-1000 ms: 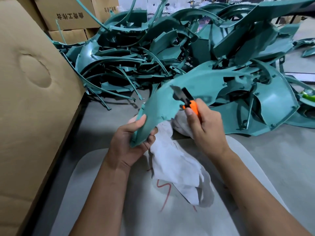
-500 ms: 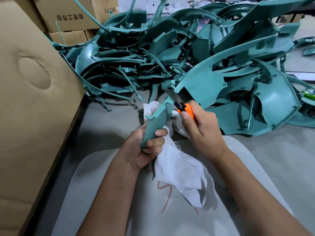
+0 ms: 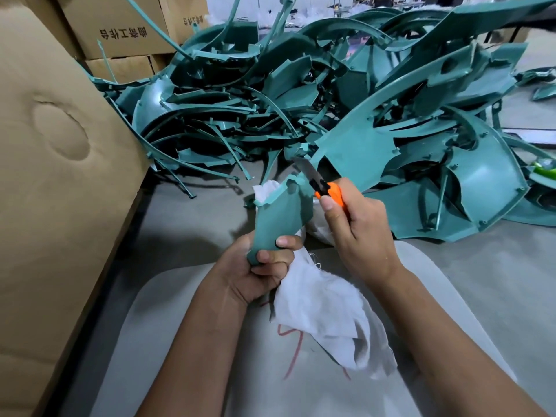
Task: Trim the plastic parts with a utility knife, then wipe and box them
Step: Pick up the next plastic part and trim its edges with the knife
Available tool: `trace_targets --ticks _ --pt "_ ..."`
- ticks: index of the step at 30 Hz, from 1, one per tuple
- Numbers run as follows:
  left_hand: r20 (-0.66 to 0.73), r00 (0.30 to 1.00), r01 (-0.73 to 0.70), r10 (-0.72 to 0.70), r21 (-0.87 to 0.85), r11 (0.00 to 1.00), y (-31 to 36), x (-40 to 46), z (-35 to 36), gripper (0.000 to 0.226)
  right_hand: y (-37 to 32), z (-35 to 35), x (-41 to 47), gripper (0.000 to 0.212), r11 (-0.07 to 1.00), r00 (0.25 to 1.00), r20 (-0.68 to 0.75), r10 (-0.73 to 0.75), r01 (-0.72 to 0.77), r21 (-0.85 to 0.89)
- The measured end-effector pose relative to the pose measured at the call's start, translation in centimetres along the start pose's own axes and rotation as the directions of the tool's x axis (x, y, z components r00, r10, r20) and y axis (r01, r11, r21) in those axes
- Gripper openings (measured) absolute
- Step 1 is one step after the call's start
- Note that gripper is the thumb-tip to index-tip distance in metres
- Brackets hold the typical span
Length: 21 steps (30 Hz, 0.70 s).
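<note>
Head view. The left hand [image 3: 258, 266] grips the lower end of a teal plastic part [image 3: 282, 218], fingers curled round it with the white cloth [image 3: 325, 314] bunched beneath and behind. The right hand [image 3: 358, 233] closes round the orange handle of the utility knife [image 3: 323, 188], its blade extended up and to the left, lying against the part's upper edge.

The part is held above the grey lap cover [image 3: 186, 356], in front of the pile of teal parts [image 3: 331, 100]. Its long axis runs from the left fist upward and to the right, where it widens into a broad curved panel. The gripped end points down toward the person.

Likely hazards — the blade could skip off the edge and gouge the panel face, or, if the stroke turns downward, run toward the left fingers [image 3: 285, 240], which sit not far below the cut. The long unsupported panel may flex or twist and spoil the trim line.
</note>
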State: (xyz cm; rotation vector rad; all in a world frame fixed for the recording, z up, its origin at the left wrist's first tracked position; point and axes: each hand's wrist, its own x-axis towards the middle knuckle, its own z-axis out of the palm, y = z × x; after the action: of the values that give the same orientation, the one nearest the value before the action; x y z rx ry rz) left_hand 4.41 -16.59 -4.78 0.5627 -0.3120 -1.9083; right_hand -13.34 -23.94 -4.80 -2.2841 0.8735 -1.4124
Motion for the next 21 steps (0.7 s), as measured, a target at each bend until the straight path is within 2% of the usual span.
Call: trace_targets --ticks 2,4,9,11,14,17,21 --pt "-0.021 1.0 0.017 -0.017 -0.013 1.0 0.01 0.16 -0.15 0.02 -0.07 0.04 0.01 0.035 1.0 0.999 0.03 0.013 -0.012 -0.02" --pt "-0.037 0.999 0.036 -0.038 -0.043 0.998 0.09 0.26 -0.33 0.019 -0.18 0.17 0.01 0.036 0.994 1.0 0.016 0.019 -0.017 -0.109" --pt "-0.044 0.998 0.038 -0.042 -0.081 0.996 0.27 0.27 -0.24 0.021 -0.21 0.1 0.13 0.033 0.921 0.987 -0.163 0.012 -0.074 -0.382" --pt "-0.05 0.999 0.002 -0.006 -0.07 0.998 0.26 0.24 -0.08 0.018 -0.16 -0.01 0.12 0.027 0.916 0.967 -0.255 -0.015 -0.088 -0.391" --pt "-0.071 0.997 -0.032 0.026 -0.09 0.995 0.28 0.12 -0.08 0.014 0.01 -0.47 0.26 0.021 0.957 0.916 -0.401 -0.016 -0.102 -0.271" --pt "-0.074 0.997 -0.013 0.005 -0.114 0.993 0.44 0.04 -0.35 0.022 0.43 -0.49 0.23 0.022 0.966 0.926 -0.376 -0.036 -0.064 -0.25" --pt "-0.029 0.998 0.052 -0.056 -0.114 0.992 0.35 0.0 -0.45 0.015 0.58 -0.06 0.28 0.022 0.95 0.967 -0.249 -0.045 -0.035 -0.31"
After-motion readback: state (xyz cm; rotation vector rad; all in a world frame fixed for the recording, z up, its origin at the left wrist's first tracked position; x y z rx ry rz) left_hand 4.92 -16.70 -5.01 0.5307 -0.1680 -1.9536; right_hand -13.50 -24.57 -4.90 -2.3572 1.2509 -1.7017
